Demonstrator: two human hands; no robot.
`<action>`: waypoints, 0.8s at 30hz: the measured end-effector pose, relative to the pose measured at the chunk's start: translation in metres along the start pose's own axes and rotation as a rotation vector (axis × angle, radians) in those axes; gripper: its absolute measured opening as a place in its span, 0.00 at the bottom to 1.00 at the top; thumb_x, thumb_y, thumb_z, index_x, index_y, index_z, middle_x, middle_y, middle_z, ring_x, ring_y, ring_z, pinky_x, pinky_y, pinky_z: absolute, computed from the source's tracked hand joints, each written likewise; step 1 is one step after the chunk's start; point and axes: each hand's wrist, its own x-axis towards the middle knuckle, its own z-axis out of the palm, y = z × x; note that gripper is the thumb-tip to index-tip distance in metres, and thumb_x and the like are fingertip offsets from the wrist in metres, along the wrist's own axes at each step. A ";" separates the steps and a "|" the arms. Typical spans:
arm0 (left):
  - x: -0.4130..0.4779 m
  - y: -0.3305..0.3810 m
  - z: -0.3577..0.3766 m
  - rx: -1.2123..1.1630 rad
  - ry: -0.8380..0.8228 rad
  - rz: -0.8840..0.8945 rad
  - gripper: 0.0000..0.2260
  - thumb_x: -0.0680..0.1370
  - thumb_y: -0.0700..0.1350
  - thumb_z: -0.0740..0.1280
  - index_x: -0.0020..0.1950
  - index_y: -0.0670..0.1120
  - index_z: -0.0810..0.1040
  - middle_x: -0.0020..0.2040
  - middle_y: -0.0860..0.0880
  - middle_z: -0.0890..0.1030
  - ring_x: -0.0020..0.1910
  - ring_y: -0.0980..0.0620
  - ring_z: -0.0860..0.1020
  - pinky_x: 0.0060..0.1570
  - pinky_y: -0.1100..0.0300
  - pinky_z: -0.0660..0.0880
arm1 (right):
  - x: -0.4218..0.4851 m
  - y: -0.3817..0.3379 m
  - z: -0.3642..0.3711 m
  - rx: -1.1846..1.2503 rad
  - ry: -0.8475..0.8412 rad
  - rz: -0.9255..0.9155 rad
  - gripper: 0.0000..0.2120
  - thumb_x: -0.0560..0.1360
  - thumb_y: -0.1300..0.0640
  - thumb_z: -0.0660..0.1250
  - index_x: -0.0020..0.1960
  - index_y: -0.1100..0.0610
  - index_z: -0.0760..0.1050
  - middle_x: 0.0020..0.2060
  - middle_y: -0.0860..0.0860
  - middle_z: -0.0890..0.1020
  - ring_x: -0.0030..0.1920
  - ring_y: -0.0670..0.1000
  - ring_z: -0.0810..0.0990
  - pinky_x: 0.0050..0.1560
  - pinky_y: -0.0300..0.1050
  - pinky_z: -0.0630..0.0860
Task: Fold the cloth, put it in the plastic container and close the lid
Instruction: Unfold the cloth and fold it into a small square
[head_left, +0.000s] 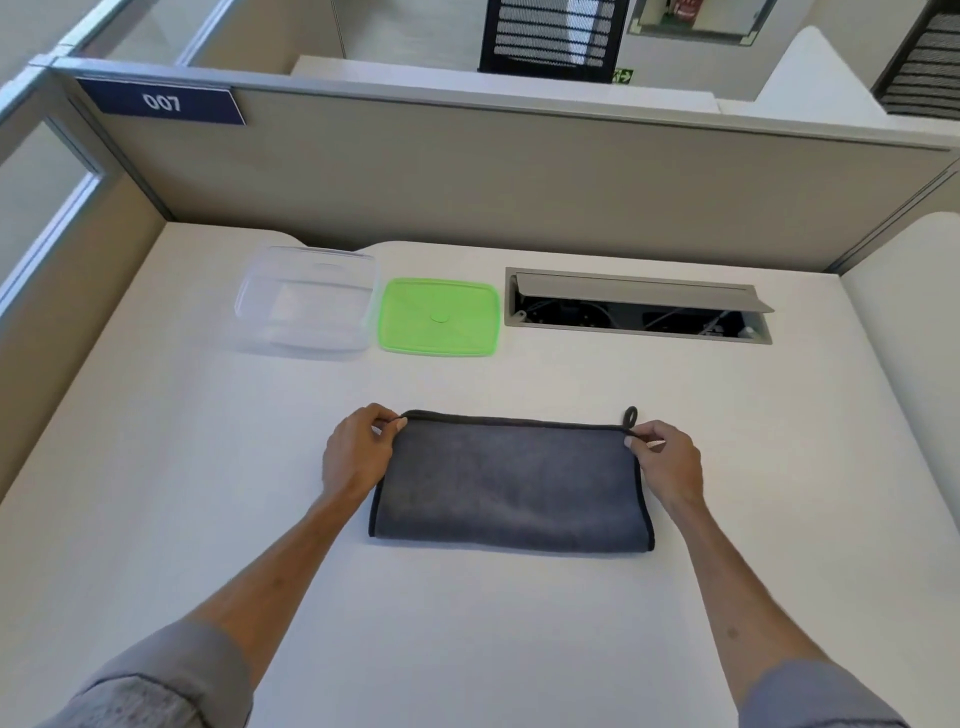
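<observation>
A dark grey cloth (511, 486) with black edging lies folded in half on the white desk, its fold toward me and a small hanging loop at its far right corner. My left hand (358, 457) pinches the far left corner of the cloth. My right hand (665, 460) pinches the far right corner just below the loop. Farther back on the left stands the clear plastic container (306, 304), uncovered and with nothing inside. Its green lid (439, 318) lies flat on the desk just right of it.
An open cable hatch (636, 306) with a raised grey flap is set into the desk at the back right. A beige partition wall (519, 182) with a "007" label runs behind the desk, and side panels close it in on the left and right.
</observation>
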 end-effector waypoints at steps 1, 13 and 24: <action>0.000 0.000 0.002 0.015 0.011 0.008 0.08 0.85 0.56 0.70 0.55 0.53 0.84 0.54 0.54 0.87 0.52 0.48 0.83 0.48 0.52 0.76 | 0.000 0.000 0.001 0.002 0.020 0.001 0.02 0.80 0.56 0.75 0.52 0.51 0.84 0.50 0.50 0.87 0.50 0.57 0.85 0.59 0.59 0.81; -0.053 0.015 0.037 0.250 0.218 0.238 0.18 0.88 0.51 0.63 0.78 0.51 0.73 0.81 0.48 0.72 0.77 0.43 0.72 0.72 0.42 0.72 | -0.059 0.014 0.046 -0.393 0.294 -0.403 0.14 0.83 0.56 0.69 0.69 0.53 0.78 0.68 0.51 0.79 0.66 0.58 0.79 0.64 0.59 0.75; -0.098 -0.027 0.067 0.467 0.067 0.450 0.29 0.90 0.56 0.54 0.90 0.49 0.56 0.91 0.47 0.55 0.90 0.47 0.57 0.86 0.42 0.60 | -0.108 0.053 0.069 -0.705 0.097 -0.369 0.30 0.88 0.42 0.45 0.89 0.48 0.52 0.89 0.52 0.53 0.88 0.54 0.58 0.86 0.64 0.56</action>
